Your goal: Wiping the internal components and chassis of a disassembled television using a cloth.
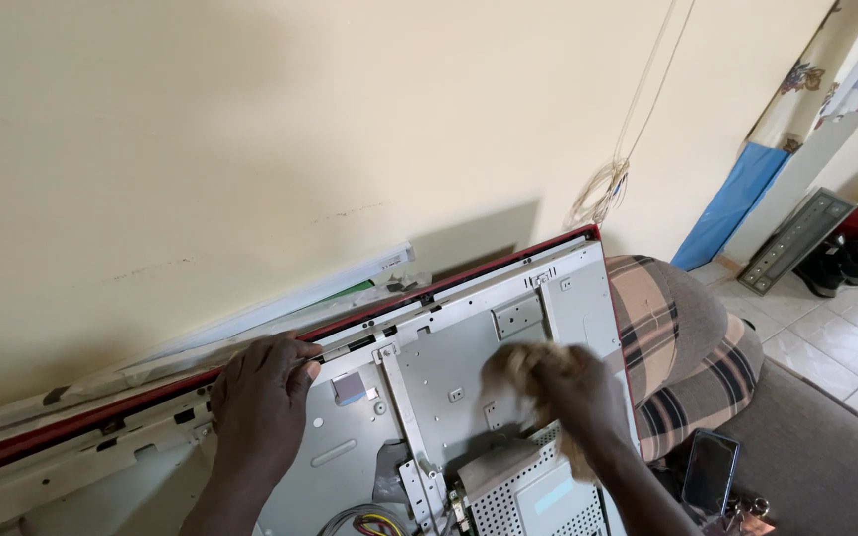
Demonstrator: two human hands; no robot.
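A flat-screen panel lies face down, its grey metal back (449, 367) showing inside a red frame (508, 260). My left hand (262, 402) rests on the panel's upper edge, fingers curled over the frame rail. My right hand (573, 392) is blurred with motion over the middle of the metal back and grips a crumpled beige cloth (520, 365). Below the right hand sits a perforated metal shield box (533, 494). A bundle of coloured wires (374, 521) shows at the bottom edge.
A cream wall (300, 129) stands right behind the panel, with long white strips (280, 303) leaning between. A plaid cushion (682, 347) lies to the right, a black phone (710, 471) below it. Looped white cable (603, 189) hangs on the wall. Tiled floor and shoes (841, 263) lie far right.
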